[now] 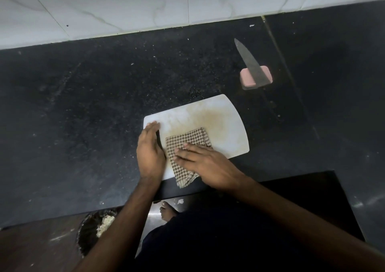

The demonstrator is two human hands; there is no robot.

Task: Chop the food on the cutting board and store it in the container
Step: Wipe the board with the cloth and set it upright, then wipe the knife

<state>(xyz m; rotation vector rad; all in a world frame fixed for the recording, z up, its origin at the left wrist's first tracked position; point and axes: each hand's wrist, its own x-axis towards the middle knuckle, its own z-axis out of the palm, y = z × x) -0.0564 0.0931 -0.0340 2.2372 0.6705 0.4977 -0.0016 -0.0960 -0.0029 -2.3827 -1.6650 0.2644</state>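
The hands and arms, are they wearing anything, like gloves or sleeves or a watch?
No gloves: the left hand and right hand are bare, and no rings show on the fingers. Both forearms are bare as far as the picture shows, with no sleeves, watch or bracelet in view. Lower down, the person wears dark clothing.
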